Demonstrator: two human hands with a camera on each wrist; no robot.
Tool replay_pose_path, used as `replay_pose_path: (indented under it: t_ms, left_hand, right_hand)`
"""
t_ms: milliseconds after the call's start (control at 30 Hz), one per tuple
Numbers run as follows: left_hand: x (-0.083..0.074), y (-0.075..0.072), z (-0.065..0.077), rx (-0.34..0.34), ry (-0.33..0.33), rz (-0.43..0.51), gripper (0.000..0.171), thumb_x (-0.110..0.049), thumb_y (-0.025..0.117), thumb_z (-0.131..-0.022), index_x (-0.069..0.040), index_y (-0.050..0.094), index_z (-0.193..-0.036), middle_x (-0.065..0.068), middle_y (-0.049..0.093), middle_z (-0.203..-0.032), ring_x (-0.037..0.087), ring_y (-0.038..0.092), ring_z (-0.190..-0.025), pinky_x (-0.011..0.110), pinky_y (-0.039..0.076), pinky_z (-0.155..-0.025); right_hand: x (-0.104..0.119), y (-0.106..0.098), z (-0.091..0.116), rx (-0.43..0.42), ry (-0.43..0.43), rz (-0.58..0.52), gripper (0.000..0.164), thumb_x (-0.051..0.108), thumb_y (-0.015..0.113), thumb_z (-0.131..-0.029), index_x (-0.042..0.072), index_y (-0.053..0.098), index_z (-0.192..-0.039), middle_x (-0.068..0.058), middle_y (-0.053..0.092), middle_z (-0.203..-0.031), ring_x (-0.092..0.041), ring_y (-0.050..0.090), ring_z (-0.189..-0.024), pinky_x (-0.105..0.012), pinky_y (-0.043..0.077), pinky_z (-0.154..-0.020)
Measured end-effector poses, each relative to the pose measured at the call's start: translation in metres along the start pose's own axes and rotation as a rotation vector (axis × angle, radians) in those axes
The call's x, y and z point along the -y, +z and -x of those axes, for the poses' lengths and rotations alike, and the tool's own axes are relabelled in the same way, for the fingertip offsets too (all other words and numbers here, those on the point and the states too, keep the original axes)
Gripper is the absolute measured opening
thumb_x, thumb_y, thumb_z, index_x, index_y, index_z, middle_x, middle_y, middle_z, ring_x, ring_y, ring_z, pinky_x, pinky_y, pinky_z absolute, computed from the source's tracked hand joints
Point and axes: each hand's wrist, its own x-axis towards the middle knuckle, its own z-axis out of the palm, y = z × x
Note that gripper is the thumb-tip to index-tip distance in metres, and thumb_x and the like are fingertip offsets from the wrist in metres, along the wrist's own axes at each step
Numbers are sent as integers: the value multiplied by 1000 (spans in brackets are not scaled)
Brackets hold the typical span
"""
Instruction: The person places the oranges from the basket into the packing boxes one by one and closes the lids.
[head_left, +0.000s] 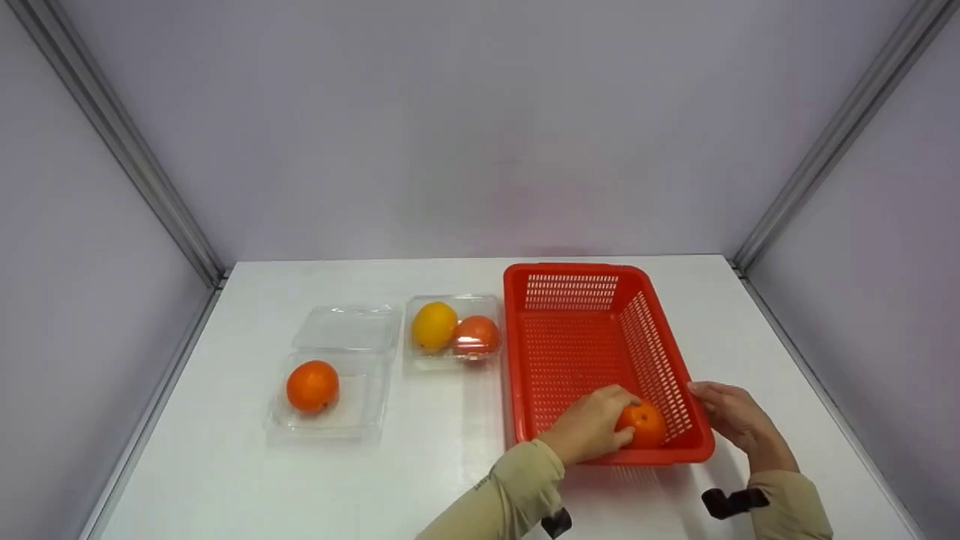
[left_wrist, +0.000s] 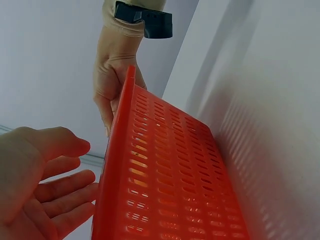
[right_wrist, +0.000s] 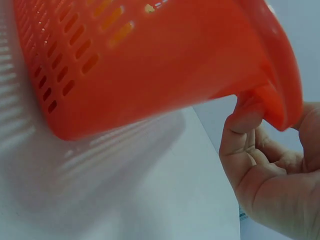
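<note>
A red plastic basket (head_left: 577, 345) with slotted walls stands on the right half of the table. My left hand (head_left: 589, 427) reaches over its near edge, thumb and fingers around the left side of an orange (head_left: 646, 426) in the near right corner. In the left wrist view, part of that orange (left_wrist: 138, 165) shows through the slots, while the rim hides the fingertips. At the near right corner, my right hand (head_left: 742, 421) grips the basket's rim; the right wrist view shows a bent finger (right_wrist: 245, 117) under the lip.
Left of the basket, a clear plastic box (head_left: 427, 364) holds a yellow-orange fruit (head_left: 433, 327) and a reddish one (head_left: 477, 335). Farther left lies an opened clear clamshell box (head_left: 364, 390) with an orange (head_left: 313, 387) in its near half. Pale walls (head_left: 480, 135) enclose the table (head_left: 225, 465).
</note>
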Motion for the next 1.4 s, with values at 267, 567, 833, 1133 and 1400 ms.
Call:
replay_pose_path:
  t_ms: [267, 567, 833, 1133, 1400]
  left_hand:
    - [-3, 8, -10, 23, -39, -23, 39, -24, 67, -88, -17, 61, -125, -4, 63, -121, 5, 62, -107, 15, 50, -91]
    - [-13, 22, -18, 26, -174, 26, 42, -30, 72, -85, -18, 61, -123, -5, 62, -120, 2, 59, -99, 12, 48, -78]
    - [-16, 31, -21, -5, -233, 29, 49, -36, 76, -80, -15, 60, -122, -3, 62, -116, 3, 60, -94, 13, 49, -74]
    - [-20, 41, -28, -13, -363, 69, 69, -42, 81, -74, -12, 52, -128, 0, 59, -119, 9, 58, -108, 19, 50, -93]
    - [-22, 39, -34, 66, -490, 199, 70, -40, 83, -71, -12, 50, -126, 1, 57, -117, 11, 56, -106, 21, 49, -96]
  right_hand:
    - [2, 3, 2, -26, 25, 10, 32, 34, 56, -96, 9, 65, -114, 12, 68, -91, -7, 64, -86, -21, 56, -80]
    - [0, 2, 2, -19, 30, 33, 44, 37, 57, -95, 2, 59, -123, 12, 69, -93, -7, 65, -88, -21, 56, -82]
    - [1, 1, 2, 20, -3, -35, 23, 30, 54, -98, 14, 68, -106, 12, 70, -90, -4, 66, -85, -21, 56, -80]
    - [1, 1, 2, 27, -1, -45, 26, 29, 53, -98, 11, 68, -110, 12, 70, -92, -4, 66, -87, -21, 56, -81]
    - [2, 2, 2, 0, 5, -24, 26, 32, 56, -96, 13, 68, -110, 12, 70, -91, -4, 67, -86, -21, 56, -81]
